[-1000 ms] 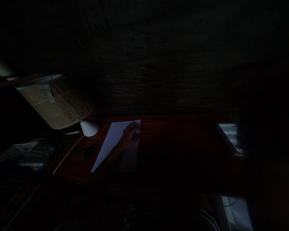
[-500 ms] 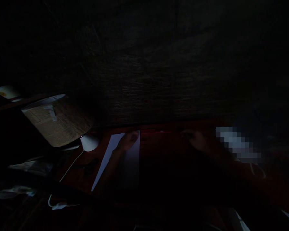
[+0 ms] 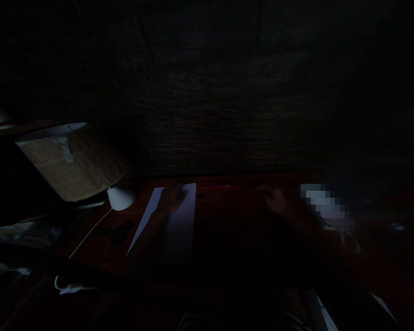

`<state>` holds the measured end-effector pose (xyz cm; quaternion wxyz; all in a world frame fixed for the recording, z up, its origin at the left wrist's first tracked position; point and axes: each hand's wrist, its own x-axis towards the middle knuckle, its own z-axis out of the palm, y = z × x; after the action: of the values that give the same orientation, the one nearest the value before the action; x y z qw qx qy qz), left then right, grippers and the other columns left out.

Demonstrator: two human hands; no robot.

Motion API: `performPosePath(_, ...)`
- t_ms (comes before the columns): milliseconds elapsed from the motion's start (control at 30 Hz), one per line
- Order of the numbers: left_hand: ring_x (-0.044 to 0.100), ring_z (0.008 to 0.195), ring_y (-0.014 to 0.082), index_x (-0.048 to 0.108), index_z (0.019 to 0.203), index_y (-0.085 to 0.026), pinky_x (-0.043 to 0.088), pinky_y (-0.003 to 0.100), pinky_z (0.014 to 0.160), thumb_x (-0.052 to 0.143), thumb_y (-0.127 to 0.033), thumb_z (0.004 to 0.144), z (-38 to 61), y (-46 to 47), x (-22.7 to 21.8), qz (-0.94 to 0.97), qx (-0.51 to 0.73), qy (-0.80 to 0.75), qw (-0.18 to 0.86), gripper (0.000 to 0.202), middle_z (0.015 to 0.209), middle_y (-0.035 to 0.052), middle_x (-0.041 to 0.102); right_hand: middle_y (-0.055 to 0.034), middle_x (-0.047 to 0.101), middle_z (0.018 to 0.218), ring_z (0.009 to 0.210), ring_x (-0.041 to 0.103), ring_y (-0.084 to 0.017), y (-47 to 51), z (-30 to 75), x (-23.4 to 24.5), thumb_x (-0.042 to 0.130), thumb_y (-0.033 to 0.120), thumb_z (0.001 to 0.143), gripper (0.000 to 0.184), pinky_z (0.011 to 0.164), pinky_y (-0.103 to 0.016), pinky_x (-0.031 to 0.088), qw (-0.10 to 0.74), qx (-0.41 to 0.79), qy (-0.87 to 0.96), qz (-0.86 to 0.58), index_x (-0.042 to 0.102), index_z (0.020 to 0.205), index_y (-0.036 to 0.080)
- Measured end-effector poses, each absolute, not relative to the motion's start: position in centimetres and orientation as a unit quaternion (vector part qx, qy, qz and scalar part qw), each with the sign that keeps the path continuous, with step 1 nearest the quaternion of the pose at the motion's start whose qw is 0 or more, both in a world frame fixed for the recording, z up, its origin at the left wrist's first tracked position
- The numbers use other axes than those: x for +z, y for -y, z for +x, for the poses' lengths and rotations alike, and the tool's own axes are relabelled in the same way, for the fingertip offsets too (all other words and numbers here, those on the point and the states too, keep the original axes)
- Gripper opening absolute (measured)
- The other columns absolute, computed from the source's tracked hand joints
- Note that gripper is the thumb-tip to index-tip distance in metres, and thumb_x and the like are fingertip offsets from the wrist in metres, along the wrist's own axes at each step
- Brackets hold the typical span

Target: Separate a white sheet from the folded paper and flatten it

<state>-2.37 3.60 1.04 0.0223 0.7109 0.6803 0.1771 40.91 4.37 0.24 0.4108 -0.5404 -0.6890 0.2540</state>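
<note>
The scene is very dark. A white sheet of paper [image 3: 184,216] lies on a reddish-brown table [image 3: 227,216]. My left hand [image 3: 172,198] rests on the sheet's far end, fingers curled; whether it holds anything is lost in the dark. My right hand [image 3: 274,200] lies on the table to the right of the sheet, near its far edge, apart from the paper. Its fingers are too dim to read. A thin red stick-like thing [image 3: 217,186] lies between the two hands at the table's back.
A lamp with a newspaper-print shade [image 3: 72,161] and white base [image 3: 120,197] stands at the left, its white cord [image 3: 89,232] trailing forward. A dark object [image 3: 119,230] lies by the cord. A dark wall [image 3: 227,115] rises behind the table. A blurred patch [image 3: 326,207] sits right.
My left hand slid left along the sheet's far edge. My right hand came into view on the table at the right. The view shifted.
</note>
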Motion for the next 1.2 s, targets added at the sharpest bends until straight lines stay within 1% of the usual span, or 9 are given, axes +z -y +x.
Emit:
performPosePath(100, 0.051, 0.145, 0.0357, 0.058, 0.146, -0.019, 0.037, 0.053, 0.123, 0.055, -0.044, 0.102, -1.82, -3.86, 0.78, 0.696, 0.175, -0.696, 0.019, 0.051, 0.154, 0.0167, 0.058, -0.0054, 0.083, 0.089, 0.089, 0.078, -0.027, -4.42, 40.73, 0.25, 0.056, 0.023, 0.085, 0.024, 0.088, -0.043, 0.06, 0.418, 0.256, 0.683, -0.542, 0.08, 0.085, 0.024)
performPosePath(200, 0.052, 0.143, 0.036, 0.059, 0.146, -0.019, 0.038, 0.053, 0.122, 0.052, -0.045, 0.103, -1.58, -4.14, 0.68, 0.691, 0.166, -0.703, 0.014, 0.051, 0.153, 0.0171, 0.058, -0.005, 0.083, 0.088, 0.089, 0.078, -0.027, -4.39, 40.6, 0.41, 0.057, 0.02, 0.085, 0.024, 0.089, -0.043, 0.06, 0.422, 0.263, 0.68, -0.539, 0.08, 0.084, 0.024)
performPosePath(400, 0.051, 0.143, 0.0344, 0.065, 0.138, -0.022, 0.038, 0.054, 0.121, 0.052, -0.045, 0.103, -1.47, -4.28, 0.81, 0.686, 0.158, -0.71, 0.016, 0.044, 0.151, 0.015, 0.06, -0.0049, 0.082, 0.09, 0.091, 0.077, -0.027, -4.32, 40.51, 0.8, 0.057, 0.017, 0.084, 0.024, 0.091, -0.043, 0.059, 0.408, 0.264, 0.679, -0.551, 0.08, 0.082, 0.024)
performPosePath(533, 0.052, 0.141, 0.0351, 0.065, 0.137, -0.021, 0.039, 0.053, 0.119, 0.051, -0.046, 0.103, -1.41, -4.26, 0.76, 0.674, 0.173, -0.718, 0.014, 0.044, 0.149, 0.0162, 0.06, -0.0045, 0.082, 0.089, 0.091, 0.077, -0.026, -4.36, 40.64, 0.75, 0.055, 0.017, 0.084, 0.026, 0.09, -0.042, 0.059, 0.406, 0.263, 0.684, -0.545, 0.08, 0.084, 0.024)
performPosePath(700, 0.054, 0.138, 0.0339, 0.066, 0.135, -0.025, 0.041, 0.051, 0.118, 0.056, -0.042, 0.101, -1.64, -4.38, 0.46, 0.681, 0.167, -0.713, 0.003, 0.04, 0.145, 0.0131, 0.062, -0.0044, 0.082, 0.089, 0.092, 0.078, -0.026, -4.3, 40.67, 0.73, 0.056, 0.017, 0.083, 0.025, 0.09, -0.042, 0.059, 0.404, 0.268, 0.685, -0.544, 0.08, 0.084, 0.024)
performPosePath(900, 0.052, 0.138, 0.0338, 0.065, 0.135, -0.027, 0.04, 0.054, 0.118, 0.055, -0.04, 0.1, -1.83, -4.31, 0.46, 0.69, 0.164, -0.705, 0.01, 0.039, 0.144, 0.0131, 0.061, -0.0043, 0.082, 0.087, 0.089, 0.077, -0.027, -4.2, 40.5, 0.81, 0.056, 0.018, 0.084, 0.025, 0.087, -0.042, 0.06, 0.403, 0.269, 0.681, -0.55, 0.08, 0.085, 0.024)
performPosePath(1100, 0.051, 0.139, 0.0346, 0.064, 0.136, -0.025, 0.04, 0.053, 0.118, 0.052, -0.042, 0.102, -1.75, -4.27, 0.6, 0.69, 0.146, -0.709, 0.011, 0.041, 0.144, 0.0154, 0.058, -0.0039, 0.082, 0.087, 0.09, 0.078, -0.027, -4.13, 40.6, 0.99, 0.057, 0.017, 0.084, 0.024, 0.088, -0.042, 0.06, 0.403, 0.264, 0.685, -0.546, 0.08, 0.083, 0.024)
performPosePath(1200, 0.051, 0.14, 0.0354, 0.064, 0.135, -0.025, 0.04, 0.055, 0.118, 0.053, -0.042, 0.102, -1.77, -4.29, 0.63, 0.687, 0.152, -0.711, 0.016, 0.039, 0.145, 0.0159, 0.058, -0.0037, 0.083, 0.089, 0.091, 0.078, -0.026, -4.02, 40.57, 1.13, 0.056, 0.017, 0.084, 0.026, 0.089, -0.041, 0.06, 0.4, 0.265, 0.691, -0.54, 0.08, 0.084, 0.025)
